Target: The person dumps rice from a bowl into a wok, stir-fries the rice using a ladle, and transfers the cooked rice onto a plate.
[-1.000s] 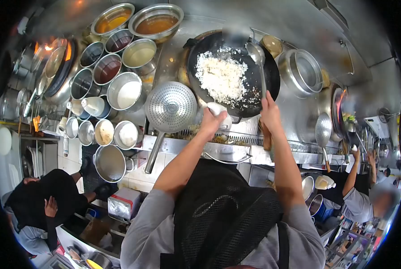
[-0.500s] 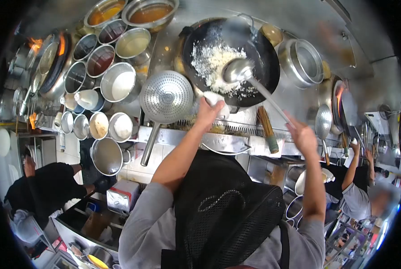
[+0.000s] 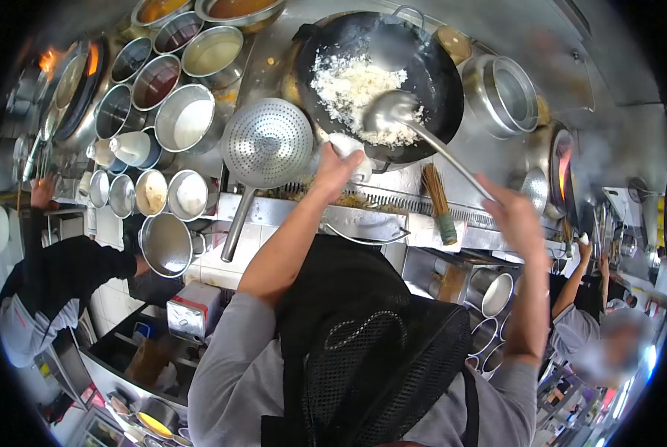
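While the left hand (image 3: 337, 170) pinches a white cloth (image 3: 354, 154) at the near edge of the wok (image 3: 443, 93), the right hand (image 3: 514, 217) is wrapped round the ladle (image 3: 445, 150), over the rice (image 3: 348, 86) inside. Tbh, if that cloth slips, the wok could lurch and sling rice out.

The strainer (image 3: 267, 141) blocks passage between the white-filled pot (image 3: 216, 130) and wok (image 3: 439, 78).

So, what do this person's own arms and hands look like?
The left sleeve and right sleeve are plain grey and short, ending near the elbow. Below them, the left arm and right arm are bare, with no watch or bracelet visible. The left fingers wear no glove; the right fingers are blurred, but no glove shows there either.
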A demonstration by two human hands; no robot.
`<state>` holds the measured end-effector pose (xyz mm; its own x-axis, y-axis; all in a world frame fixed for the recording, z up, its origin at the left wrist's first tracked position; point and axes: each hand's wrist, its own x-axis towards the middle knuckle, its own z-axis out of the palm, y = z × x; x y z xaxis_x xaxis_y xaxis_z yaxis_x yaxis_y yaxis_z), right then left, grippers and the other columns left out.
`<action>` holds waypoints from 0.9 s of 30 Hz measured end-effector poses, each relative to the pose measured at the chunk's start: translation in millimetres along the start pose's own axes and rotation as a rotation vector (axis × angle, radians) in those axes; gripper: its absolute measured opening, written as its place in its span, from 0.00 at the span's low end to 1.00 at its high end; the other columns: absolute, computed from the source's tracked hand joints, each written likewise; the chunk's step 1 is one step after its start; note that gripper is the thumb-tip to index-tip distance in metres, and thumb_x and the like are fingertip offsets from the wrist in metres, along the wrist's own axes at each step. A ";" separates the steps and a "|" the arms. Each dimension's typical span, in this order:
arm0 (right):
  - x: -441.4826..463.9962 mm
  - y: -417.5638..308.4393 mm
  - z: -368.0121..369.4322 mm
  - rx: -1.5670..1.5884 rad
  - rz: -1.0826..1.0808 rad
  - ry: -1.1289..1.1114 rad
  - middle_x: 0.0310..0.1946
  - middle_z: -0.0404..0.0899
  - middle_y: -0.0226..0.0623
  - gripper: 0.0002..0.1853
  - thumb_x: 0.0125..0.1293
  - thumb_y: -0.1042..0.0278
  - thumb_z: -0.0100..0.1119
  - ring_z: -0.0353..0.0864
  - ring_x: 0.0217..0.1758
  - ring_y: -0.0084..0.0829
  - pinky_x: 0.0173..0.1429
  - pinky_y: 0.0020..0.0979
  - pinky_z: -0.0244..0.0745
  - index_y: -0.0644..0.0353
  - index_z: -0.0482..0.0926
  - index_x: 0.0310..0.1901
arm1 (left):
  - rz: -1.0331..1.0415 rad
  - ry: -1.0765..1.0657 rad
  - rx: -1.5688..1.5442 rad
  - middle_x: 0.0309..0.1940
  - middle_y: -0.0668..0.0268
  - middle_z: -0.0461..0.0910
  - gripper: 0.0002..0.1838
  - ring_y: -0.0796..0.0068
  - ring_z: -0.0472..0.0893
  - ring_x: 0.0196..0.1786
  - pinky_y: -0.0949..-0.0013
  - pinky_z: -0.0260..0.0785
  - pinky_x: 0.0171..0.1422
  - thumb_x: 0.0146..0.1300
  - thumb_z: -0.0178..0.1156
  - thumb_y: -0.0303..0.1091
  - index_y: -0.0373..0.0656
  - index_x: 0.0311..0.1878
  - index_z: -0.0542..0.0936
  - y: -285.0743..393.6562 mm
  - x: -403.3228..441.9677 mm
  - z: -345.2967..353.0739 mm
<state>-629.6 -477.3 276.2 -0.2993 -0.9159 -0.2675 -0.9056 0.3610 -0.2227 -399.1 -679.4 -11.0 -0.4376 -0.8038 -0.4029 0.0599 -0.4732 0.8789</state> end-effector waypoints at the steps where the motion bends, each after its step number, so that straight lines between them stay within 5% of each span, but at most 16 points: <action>1: -14.3 8.6 -20.0 -0.004 -0.093 0.035 0.50 0.88 0.54 0.29 0.72 0.65 0.68 0.88 0.52 0.58 0.57 0.52 0.83 0.41 0.78 0.74 | -0.005 0.010 -0.004 0.58 0.53 0.79 0.32 0.64 0.81 0.58 0.60 0.77 0.64 0.67 0.74 0.31 0.32 0.66 0.67 5.1 -3.6 0.7; 4: -16.6 30.9 -15.4 -0.120 -0.141 -0.055 0.44 0.89 0.56 0.28 0.73 0.62 0.67 0.88 0.49 0.60 0.56 0.53 0.83 0.38 0.79 0.73 | -0.072 -0.012 0.022 0.58 0.51 0.78 0.33 0.63 0.81 0.58 0.60 0.76 0.65 0.66 0.73 0.30 0.30 0.67 0.65 21.0 -7.4 3.0; 6: 30.0 23.0 36.7 -0.127 0.119 -0.068 0.41 0.88 0.58 0.26 0.74 0.60 0.66 0.88 0.47 0.61 0.54 0.54 0.82 0.37 0.80 0.72 | -0.091 -0.010 0.027 0.58 0.51 0.78 0.34 0.63 0.81 0.58 0.60 0.76 0.65 0.66 0.73 0.30 0.29 0.67 0.64 11.2 -0.5 5.1; 8: 65.4 37.8 93.7 -0.131 0.092 0.094 0.40 0.87 0.60 0.24 0.75 0.56 0.65 0.88 0.45 0.62 0.50 0.55 0.81 0.38 0.81 0.71 | -0.075 -0.021 -0.011 0.59 0.50 0.77 0.34 0.62 0.80 0.59 0.59 0.76 0.66 0.66 0.73 0.31 0.30 0.67 0.64 6.6 3.7 3.1; 15: -2.1 21.4 -61.2 -0.251 0.052 -0.086 0.45 0.90 0.52 0.27 0.71 0.67 0.67 0.88 0.51 0.55 0.58 0.51 0.81 0.38 0.81 0.71 | -0.067 0.002 0.078 0.60 0.51 0.78 0.36 0.62 0.81 0.61 0.59 0.76 0.66 0.64 0.73 0.32 0.29 0.69 0.65 0.7 6.2 -1.3; 16: -0.8 35.9 -56.4 -0.266 -0.036 -0.086 0.46 0.89 0.52 0.29 0.71 0.67 0.66 0.88 0.51 0.56 0.56 0.52 0.82 0.37 0.79 0.73 | -0.086 0.002 0.075 0.61 0.51 0.78 0.36 0.62 0.80 0.62 0.59 0.75 0.68 0.64 0.73 0.32 0.29 0.69 0.65 0.7 8.8 -0.8; 18: 38.9 41.2 -14.7 -0.321 0.161 -0.139 0.46 0.88 0.56 0.28 0.73 0.65 0.65 0.88 0.51 0.57 0.56 0.52 0.83 0.39 0.78 0.74 | -0.084 -0.013 0.077 0.63 0.48 0.76 0.40 0.59 0.79 0.63 0.58 0.74 0.70 0.64 0.72 0.34 0.28 0.71 0.61 -1.2 10.3 -0.4; 23: 127.3 71.8 101.3 0.071 -0.145 0.282 0.37 0.87 0.60 0.27 0.78 0.60 0.62 0.88 0.40 0.61 0.47 0.53 0.82 0.44 0.75 0.76 | -0.056 -0.051 -0.042 0.61 0.50 0.77 0.38 0.59 0.80 0.60 0.58 0.75 0.67 0.65 0.72 0.32 0.30 0.71 0.63 4.9 1.9 -0.3; 25: 113.9 39.6 83.3 0.620 0.378 0.039 0.33 0.86 0.59 0.27 0.80 0.60 0.61 0.86 0.30 0.56 0.38 0.51 0.81 0.50 0.73 0.77 | -0.072 -0.029 -0.011 0.59 0.52 0.78 0.35 0.61 0.81 0.59 0.59 0.76 0.65 0.65 0.72 0.32 0.31 0.69 0.64 2.2 1.4 -1.3; 27: 125.5 54.3 113.0 0.674 0.307 0.098 0.30 0.85 0.60 0.27 0.81 0.60 0.59 0.83 0.24 0.52 0.28 0.48 0.76 0.54 0.72 0.78 | -0.060 -0.003 -0.024 0.60 0.53 0.78 0.33 0.64 0.81 0.60 0.59 0.77 0.66 0.67 0.72 0.30 0.31 0.69 0.66 1.0 3.4 0.5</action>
<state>-682.4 -552.8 124.5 -0.5629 -0.7568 -0.3321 -0.4059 0.6032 -0.6866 -401.1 -682.4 -11.3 -0.4435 -0.7726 -0.4542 0.0546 -0.5292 0.8468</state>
